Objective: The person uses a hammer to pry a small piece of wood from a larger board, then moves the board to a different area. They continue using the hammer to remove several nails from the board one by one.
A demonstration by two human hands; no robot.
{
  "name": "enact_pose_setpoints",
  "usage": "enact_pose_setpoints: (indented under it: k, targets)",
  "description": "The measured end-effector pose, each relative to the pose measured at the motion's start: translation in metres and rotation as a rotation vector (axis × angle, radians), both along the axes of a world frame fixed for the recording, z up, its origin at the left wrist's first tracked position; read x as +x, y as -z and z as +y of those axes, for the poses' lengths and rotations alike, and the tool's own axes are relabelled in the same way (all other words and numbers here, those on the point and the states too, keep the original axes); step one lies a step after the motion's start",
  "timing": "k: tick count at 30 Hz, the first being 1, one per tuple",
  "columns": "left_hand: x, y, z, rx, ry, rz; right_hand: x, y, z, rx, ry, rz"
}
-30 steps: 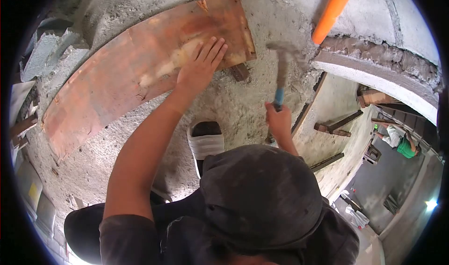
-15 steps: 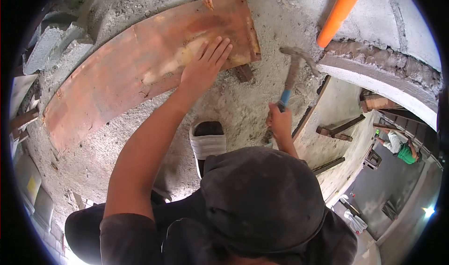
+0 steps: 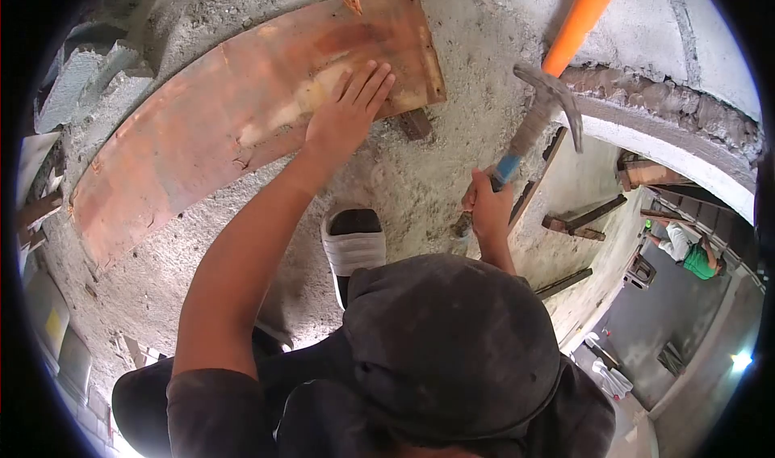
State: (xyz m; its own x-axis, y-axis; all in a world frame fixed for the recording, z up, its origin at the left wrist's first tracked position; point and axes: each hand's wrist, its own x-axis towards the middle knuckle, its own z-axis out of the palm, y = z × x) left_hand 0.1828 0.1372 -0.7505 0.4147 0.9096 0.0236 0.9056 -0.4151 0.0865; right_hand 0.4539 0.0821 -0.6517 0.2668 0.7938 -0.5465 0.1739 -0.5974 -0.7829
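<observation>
My left hand (image 3: pixel 349 112) lies flat, fingers stretched out, on a curved reddish-brown plywood board (image 3: pixel 186 135) near its right end. A short dark wood piece (image 3: pixel 416 124) sticks out from under the board's lower edge. In my right hand (image 3: pixel 491 209) is a claw hammer (image 3: pixel 529 135), gripped around its handle below a blue band. The hammer's head is up and to the right, apart from the board. A row of small dark marks, perhaps nail heads, runs along the board's right end.
Rough concrete floor (image 3: pixel 218 240) surrounds the board. An orange pipe (image 3: pixel 583 22) stands at upper right, beside a curved concrete edge (image 3: pixel 646 135) and a lower level. Down there a person in a green top (image 3: pixel 699 261) bends over. Broken blocks (image 3: pixel 85 82) lie at upper left.
The hammer's head has swung to the right, away from the board, and looks larger. My left hand stays flat on the board, with the whole view shifted slightly.
</observation>
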Motion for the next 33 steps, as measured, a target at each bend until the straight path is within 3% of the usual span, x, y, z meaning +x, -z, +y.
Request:
enact_pose_setpoints:
  k: [3,5,6,8,11,15,18,22,24,26,28,31,32,33]
  targets:
    - [-0.001,0.004,0.002,0.036,-0.001,-0.003,0.001,0.020,-0.013,0.068,0.036,0.081]
    - [0.000,0.006,0.000,0.051,-0.004,-0.080,0.007,0.038,-0.025,-0.112,-0.091,-0.130]
    - [-0.002,0.006,0.000,0.052,0.002,-0.073,0.009,0.047,-0.030,-0.110,-0.085,-0.122]
    - [-0.002,0.001,0.000,0.041,-0.032,-0.205,0.016,0.064,-0.045,-0.173,-0.186,-0.401]
    - [-0.003,-0.010,0.000,0.077,-0.018,-0.259,0.038,0.089,-0.066,-0.106,-0.173,-0.577]
    - [-0.010,-0.046,0.011,0.037,0.012,-0.279,0.053,0.066,-0.074,-0.139,-0.115,-0.542]
    - [-0.030,-0.099,0.035,-0.097,0.044,-0.356,0.050,0.033,-0.071,-0.215,-0.099,-0.351]
    - [-0.055,-0.145,0.070,-0.314,0.047,-0.466,0.037,-0.026,-0.041,-0.095,-0.089,-0.076]
    - [-0.063,-0.153,0.084,-0.395,0.035,-0.458,0.039,-0.044,-0.021,-0.081,-0.105,0.034]
    - [-0.070,-0.156,0.097,-0.470,0.009,-0.470,0.048,-0.047,-0.005,-0.128,-0.080,0.368]
    - [-0.074,-0.145,0.104,-0.371,0.039,-0.478,0.066,-0.034,0.007,-0.094,-0.190,0.393]
    - [-0.075,-0.146,0.105,-0.298,0.049,-0.427,0.070,-0.022,0.026,0.295,-0.242,0.681]
    - [-0.073,-0.149,0.106,-0.321,0.031,-0.369,0.069,-0.018,0.031,0.296,-0.242,0.687]
    - [-0.067,-0.155,0.105,-0.318,0.029,-0.363,0.069,-0.014,0.035,0.352,-0.303,0.404]
